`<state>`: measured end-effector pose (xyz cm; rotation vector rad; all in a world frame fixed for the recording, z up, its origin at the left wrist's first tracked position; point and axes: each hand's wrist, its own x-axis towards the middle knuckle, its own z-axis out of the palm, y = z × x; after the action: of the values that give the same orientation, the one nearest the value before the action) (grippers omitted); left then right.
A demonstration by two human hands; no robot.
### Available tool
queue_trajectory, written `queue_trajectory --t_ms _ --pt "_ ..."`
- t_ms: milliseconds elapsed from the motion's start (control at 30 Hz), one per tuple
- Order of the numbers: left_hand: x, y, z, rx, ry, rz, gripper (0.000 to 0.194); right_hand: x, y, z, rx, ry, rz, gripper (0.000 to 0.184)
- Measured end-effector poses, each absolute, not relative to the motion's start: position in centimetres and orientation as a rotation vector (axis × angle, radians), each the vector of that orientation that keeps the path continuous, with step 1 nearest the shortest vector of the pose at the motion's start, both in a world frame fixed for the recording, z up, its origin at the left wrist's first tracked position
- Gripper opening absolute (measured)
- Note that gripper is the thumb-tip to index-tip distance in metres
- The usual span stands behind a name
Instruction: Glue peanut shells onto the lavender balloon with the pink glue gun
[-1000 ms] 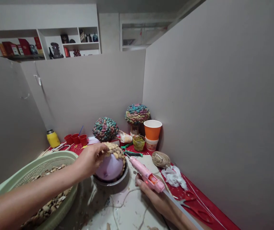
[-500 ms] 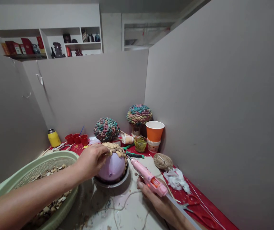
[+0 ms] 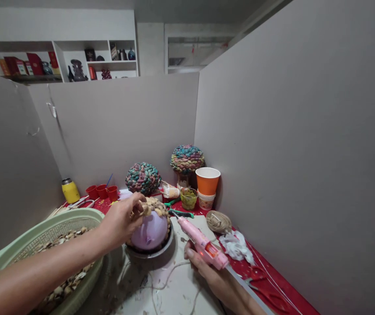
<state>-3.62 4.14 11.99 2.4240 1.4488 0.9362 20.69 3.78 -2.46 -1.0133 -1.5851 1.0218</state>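
Note:
A light purple balloon (image 3: 149,231), partly covered with tan nutshells (image 3: 157,206), sits in a round metal bowl (image 3: 165,250). At the upper left edge of that shell layer, my left hand (image 3: 123,221) has its fingers pinched together on what looks like a nutshell. My right hand (image 3: 208,269) is wrapped around a pink glue gun (image 3: 202,240), with a clear glue stick (image 3: 248,286) out of its back end. The nozzle points at the right side of the shell-covered balloon, a little apart from it. Left of the bowl, a green basket (image 3: 89,213) holds many loose shells (image 3: 71,273).
Two colourful shell-covered domes (image 3: 143,178) stand at the back. An orange cup (image 3: 208,181), a green-yellow bowl (image 3: 188,199), twine (image 3: 219,222), white tissue (image 3: 236,246) and red scissors (image 3: 266,293) lie right. Red cups (image 3: 101,191) and a yellow bottle (image 3: 71,190) stand back left. Grey partitions (image 3: 115,122) enclose the table.
My left fingers have lifted slightly off the shell layer's edge. My right hand still holds the glue gun near the balloon. The whole view has shifted a little.

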Motion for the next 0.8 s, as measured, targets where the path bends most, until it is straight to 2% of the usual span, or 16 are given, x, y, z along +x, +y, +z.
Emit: queue_trajectory --t_ms 133,233,333,567,800 --pt "-2.4 1.4 12.2 1.779 1.203 1.027 0.025 20.4 2.8 -2.0 -0.905 -1.449 1.204 0.046" --pt "-1.2 -1.3 10.9 1.338 1.096 0.926 0.035 20.0 1.6 -1.1 -0.755 -1.364 1.353 0.045" --pt "-0.1 -3.6 9.0 1.085 1.03 0.85 0.035 20.0 0.1 0.0 -0.697 -1.45 1.403 0.045" --pt "1.3 -5.0 5.9 0.744 0.906 0.908 0.032 20.2 -2.1 2.3 -0.699 -1.739 1.212 0.04" --pt "2.0 -3.7 4.8 0.682 0.8 0.925 0.021 19.5 -0.7 1.5 -0.726 -1.665 1.221 0.036"
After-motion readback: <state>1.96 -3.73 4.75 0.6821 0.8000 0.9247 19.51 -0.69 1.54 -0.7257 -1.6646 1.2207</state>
